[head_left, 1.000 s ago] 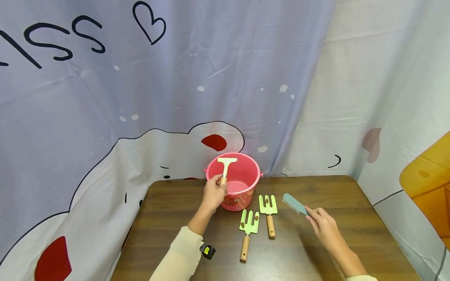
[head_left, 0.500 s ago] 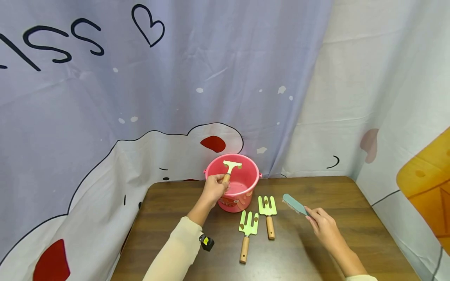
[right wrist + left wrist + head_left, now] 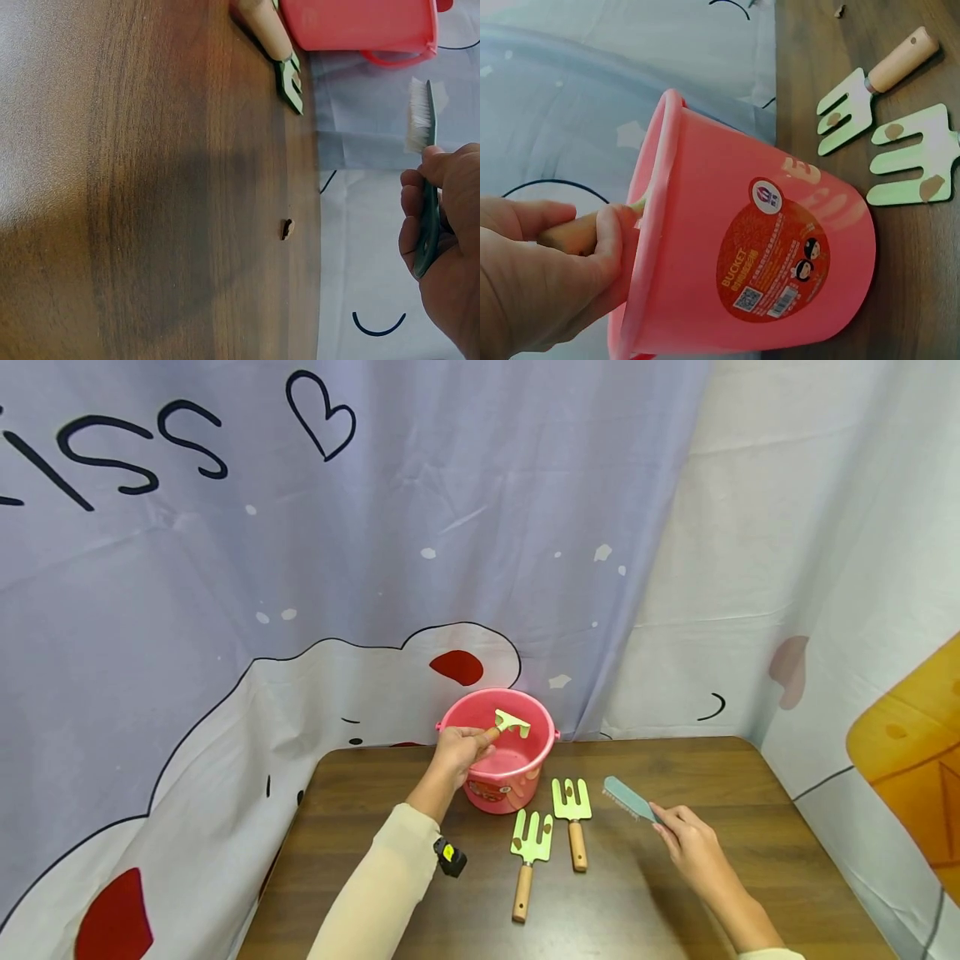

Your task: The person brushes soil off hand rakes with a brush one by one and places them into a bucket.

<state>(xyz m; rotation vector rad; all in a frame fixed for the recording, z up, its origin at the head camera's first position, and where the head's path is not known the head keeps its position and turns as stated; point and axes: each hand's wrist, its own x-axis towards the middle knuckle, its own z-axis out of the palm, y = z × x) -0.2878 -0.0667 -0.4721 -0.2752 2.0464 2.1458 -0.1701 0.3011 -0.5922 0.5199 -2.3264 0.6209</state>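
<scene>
Rake (image 3: pixel 511 721) at bucket (image 3: pixel 694 187) (label (image 3: pixel 774 251): "BUCKET").

Bright, even light in the head view, pale glare on the table (image 3: pixel 585 914), soft-edged shadow across it, wrist views dimmer

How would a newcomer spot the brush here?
Find the brown table, then the pink bucket near its far edge. To the right of the bucket and two green forks, the right hand holds the brush. Unlike the forks, it is blue-green, with pale bristles.
</scene>
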